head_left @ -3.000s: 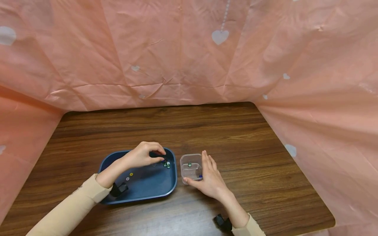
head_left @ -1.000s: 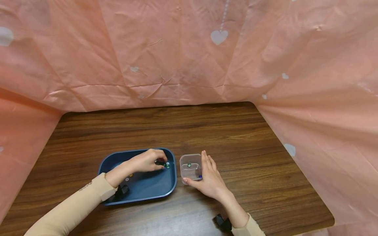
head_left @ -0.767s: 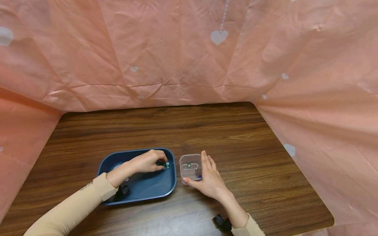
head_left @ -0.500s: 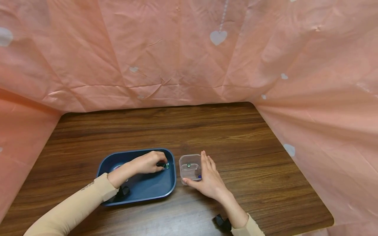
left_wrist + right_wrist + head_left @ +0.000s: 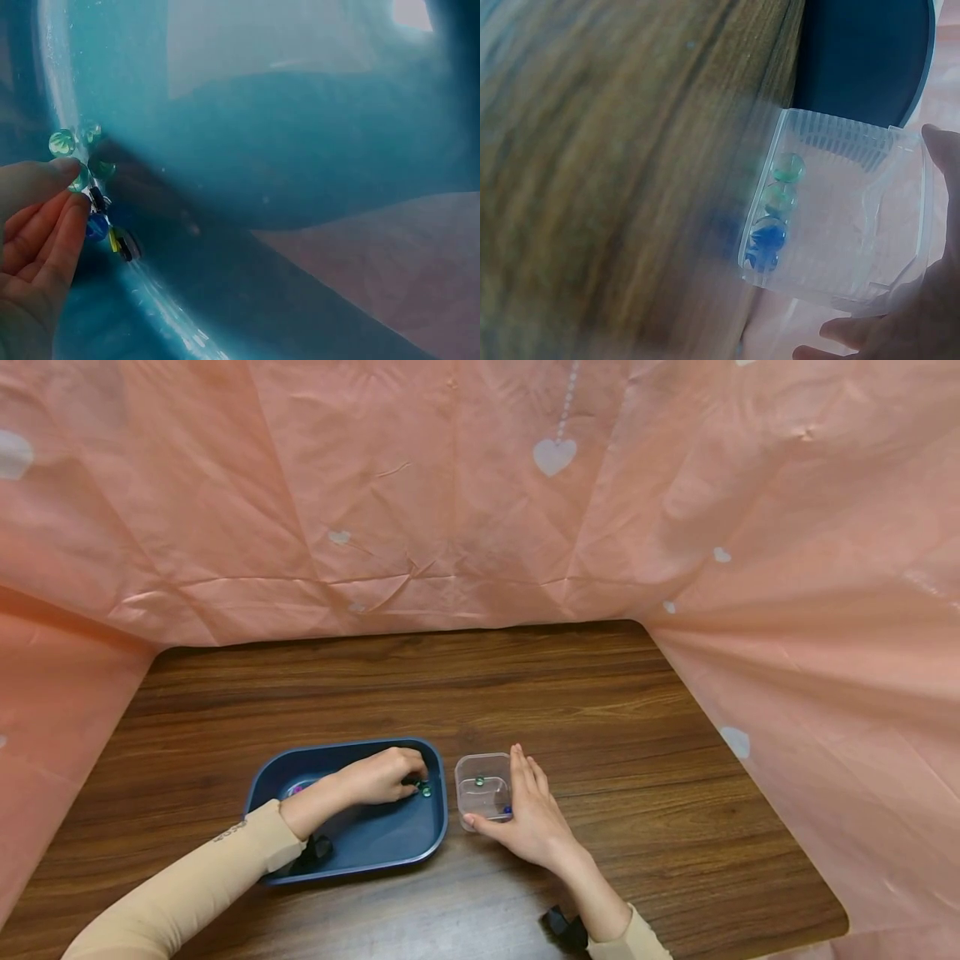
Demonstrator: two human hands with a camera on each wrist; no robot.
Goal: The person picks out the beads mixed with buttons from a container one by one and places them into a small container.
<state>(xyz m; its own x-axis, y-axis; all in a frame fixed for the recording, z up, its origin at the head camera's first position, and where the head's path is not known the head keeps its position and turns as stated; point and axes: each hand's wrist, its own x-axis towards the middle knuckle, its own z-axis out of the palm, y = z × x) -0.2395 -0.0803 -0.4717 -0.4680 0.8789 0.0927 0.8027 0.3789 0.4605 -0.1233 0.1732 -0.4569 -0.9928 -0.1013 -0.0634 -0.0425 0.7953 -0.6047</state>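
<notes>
My left hand (image 5: 386,777) reaches into the dark blue tray (image 5: 390,843) at its far right corner. In the left wrist view its thumb and fingers pinch a green glass marble (image 5: 77,182). Another green marble (image 5: 61,142) lies just beside the thumb, and a blue marble (image 5: 96,227) sits by the fingertips. To the tray's right stands a clear plastic box (image 5: 483,802), which my right hand (image 5: 536,822) holds by its right side and near edge. Green marbles (image 5: 787,168) and blue marbles (image 5: 768,234) lie on the box's bottom.
Near the pinching fingers lie small black pieces (image 5: 97,199) and a yellow one (image 5: 114,240), perhaps buttons. A pinkish-purple piece (image 5: 297,788) shows behind the left forearm. The tray and box stand on a brown wooden table (image 5: 600,710), with pink cloth (image 5: 450,527) hanging around it.
My left hand has come down from above the tray's far right corner, and its fingers have closed in among the marbles. A green marble there has shifted slightly. My right hand stays at the box.
</notes>
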